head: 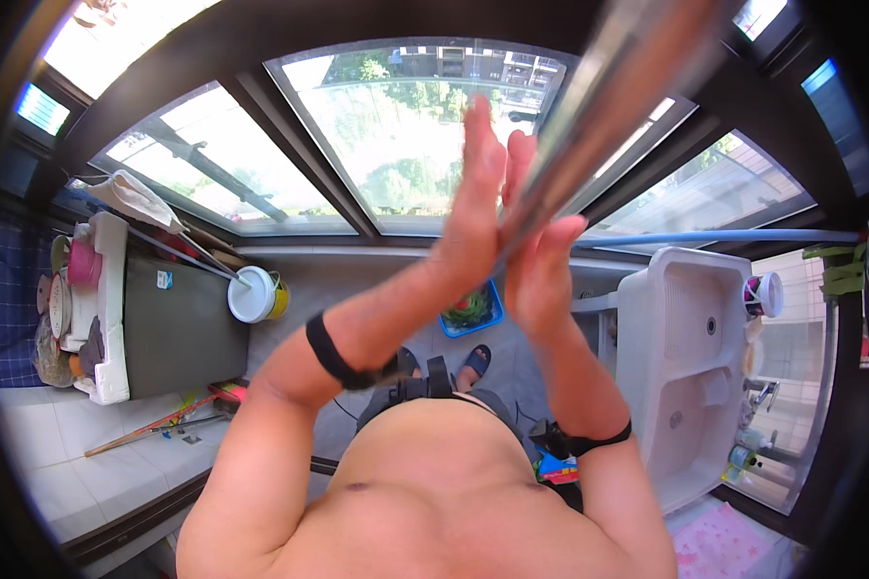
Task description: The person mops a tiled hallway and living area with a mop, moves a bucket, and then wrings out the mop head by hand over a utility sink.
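Observation:
My left hand and my right hand are raised in front of the window, palms facing, fingers mostly straight. Between the palms runs a long, thin pole, brownish and shiny, slanting up to the right and close to the camera. It is blurred, so its material is unclear; its lower end shows near the wrists. The pole appears pressed between both hands. Beneath them on the floor, partly hidden, sits a blue plastic basin with something green inside.
A white double-basin sink stands at the right, below a blue pipe. At the left are a grey cabinet-like box with clutter on top and a lidded bucket. Sticks lie on the tiled ledge.

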Action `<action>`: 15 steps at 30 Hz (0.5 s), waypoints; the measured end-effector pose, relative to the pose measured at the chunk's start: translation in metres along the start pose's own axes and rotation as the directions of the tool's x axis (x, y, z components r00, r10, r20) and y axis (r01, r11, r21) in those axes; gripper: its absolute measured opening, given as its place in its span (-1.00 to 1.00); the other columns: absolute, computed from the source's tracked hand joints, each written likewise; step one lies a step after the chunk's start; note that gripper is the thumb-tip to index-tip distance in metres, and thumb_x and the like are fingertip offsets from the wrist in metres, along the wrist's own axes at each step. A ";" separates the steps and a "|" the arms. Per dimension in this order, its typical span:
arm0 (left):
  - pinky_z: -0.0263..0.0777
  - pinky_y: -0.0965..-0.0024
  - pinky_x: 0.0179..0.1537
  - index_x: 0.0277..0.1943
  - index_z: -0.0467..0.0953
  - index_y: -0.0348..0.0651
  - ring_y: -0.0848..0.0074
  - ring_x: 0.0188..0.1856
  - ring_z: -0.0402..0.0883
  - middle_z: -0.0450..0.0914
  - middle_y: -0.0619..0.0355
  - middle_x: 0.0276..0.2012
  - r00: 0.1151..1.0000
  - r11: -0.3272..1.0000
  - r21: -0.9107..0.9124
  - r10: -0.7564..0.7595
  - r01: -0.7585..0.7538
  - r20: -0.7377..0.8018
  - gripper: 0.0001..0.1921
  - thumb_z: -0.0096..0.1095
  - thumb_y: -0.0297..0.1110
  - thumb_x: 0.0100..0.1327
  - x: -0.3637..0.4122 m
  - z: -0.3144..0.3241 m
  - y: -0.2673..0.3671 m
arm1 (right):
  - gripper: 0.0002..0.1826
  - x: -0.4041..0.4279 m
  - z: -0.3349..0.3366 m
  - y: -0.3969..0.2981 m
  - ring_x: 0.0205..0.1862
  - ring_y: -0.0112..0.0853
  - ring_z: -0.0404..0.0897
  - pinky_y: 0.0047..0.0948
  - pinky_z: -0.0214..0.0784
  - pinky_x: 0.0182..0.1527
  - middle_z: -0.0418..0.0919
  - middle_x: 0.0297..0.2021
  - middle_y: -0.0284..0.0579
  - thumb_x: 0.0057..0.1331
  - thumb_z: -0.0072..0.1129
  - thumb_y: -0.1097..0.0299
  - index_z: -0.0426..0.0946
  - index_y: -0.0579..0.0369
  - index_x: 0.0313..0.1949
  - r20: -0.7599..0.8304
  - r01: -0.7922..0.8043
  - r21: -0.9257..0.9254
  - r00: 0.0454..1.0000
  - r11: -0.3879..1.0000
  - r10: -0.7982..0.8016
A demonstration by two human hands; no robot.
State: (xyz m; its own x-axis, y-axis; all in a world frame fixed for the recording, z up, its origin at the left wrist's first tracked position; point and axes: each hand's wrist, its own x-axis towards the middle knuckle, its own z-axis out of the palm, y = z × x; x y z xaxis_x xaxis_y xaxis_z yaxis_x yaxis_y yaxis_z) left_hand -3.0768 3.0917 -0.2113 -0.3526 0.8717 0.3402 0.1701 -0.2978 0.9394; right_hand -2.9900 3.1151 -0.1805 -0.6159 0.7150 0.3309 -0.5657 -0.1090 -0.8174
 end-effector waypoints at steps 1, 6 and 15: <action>0.33 0.39 -0.49 -0.33 0.47 -0.22 0.60 -0.47 0.48 0.52 0.26 -0.47 0.986 0.960 0.248 0.153 -0.133 -0.065 -0.81 0.14 -0.26 0.25 0.007 -0.020 -0.014 | 0.07 -0.004 0.005 -0.012 0.52 -0.29 -0.42 -0.24 -0.58 0.47 -0.40 0.50 -0.11 0.24 -0.59 -0.52 -0.37 0.07 0.47 0.112 -0.004 -0.100 0.994 0.995 0.015; -0.56 0.28 0.44 0.46 -0.37 -0.33 0.19 0.52 -0.52 -0.42 -0.06 0.50 0.991 0.900 -0.417 -0.094 0.124 0.094 -0.27 -0.46 0.04 0.48 -0.016 0.030 0.020 | -0.03 0.022 -0.084 0.013 0.25 -0.40 0.27 -0.41 0.03 0.29 0.21 0.30 -0.04 0.38 -0.64 -0.39 -0.28 0.25 0.45 0.171 -0.369 -0.027 0.914 0.929 0.368; -0.35 0.28 0.46 0.49 -0.23 -0.13 0.36 0.52 -0.25 -0.23 0.07 0.51 0.980 0.874 -0.480 -0.034 -0.067 -0.198 -0.23 -0.32 0.18 0.43 -0.010 0.055 0.038 | 0.02 0.018 -0.029 -0.014 0.51 -0.25 -0.32 -0.36 -0.44 0.44 -0.30 0.48 0.07 0.36 -0.68 -0.40 -0.43 0.32 0.43 0.114 0.023 -0.172 0.993 0.985 -0.003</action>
State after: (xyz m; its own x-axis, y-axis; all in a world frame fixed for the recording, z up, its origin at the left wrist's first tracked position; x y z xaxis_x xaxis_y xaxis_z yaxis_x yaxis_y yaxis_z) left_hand -3.0161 3.0930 -0.1810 -0.5336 0.7867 0.3104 -0.2696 -0.5060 0.8193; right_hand -2.9772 3.1492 -0.1772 -0.6725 0.6318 0.3854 -0.4768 0.0284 -0.8786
